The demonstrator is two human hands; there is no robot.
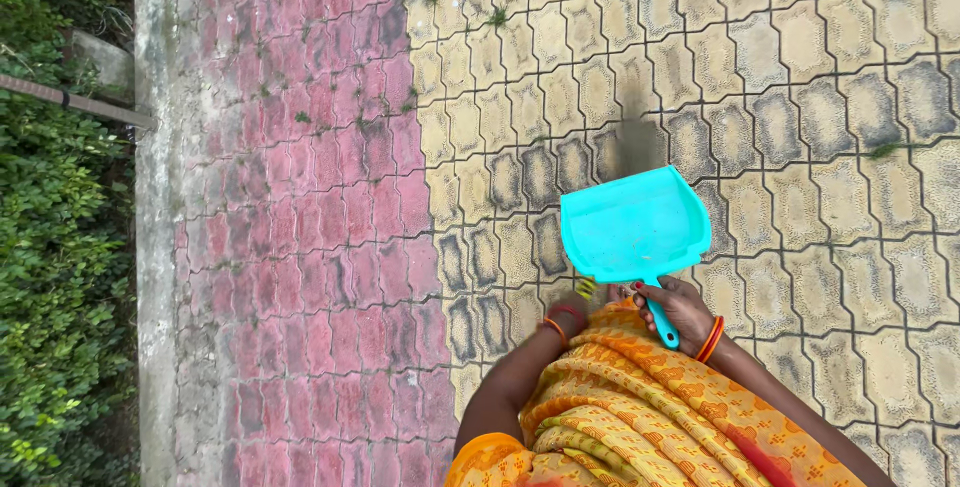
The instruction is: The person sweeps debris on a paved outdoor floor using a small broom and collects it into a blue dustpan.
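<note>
My right hand (682, 309) grips the handle of a turquoise plastic dustpan (632, 224), which is held above the paved ground with its wide mouth pointing away from me. My left hand (570, 311) is close beside the dustpan's handle, mostly hidden by the orange and yellow patterned cloth (640, 407) I wear; its fingers cannot be made out. A small yellow-green bit shows between the two hands, just under the dustpan's near edge. Both wrists carry red and orange bangles.
Yellowish interlocking paving blocks (800, 97) cover the ground ahead and to the right. A band of red blocks (310, 247) runs on the left, bordered by a grey concrete kerb (155, 247). Beyond it lie green bushes (55, 277) and a rusty pipe (80, 102).
</note>
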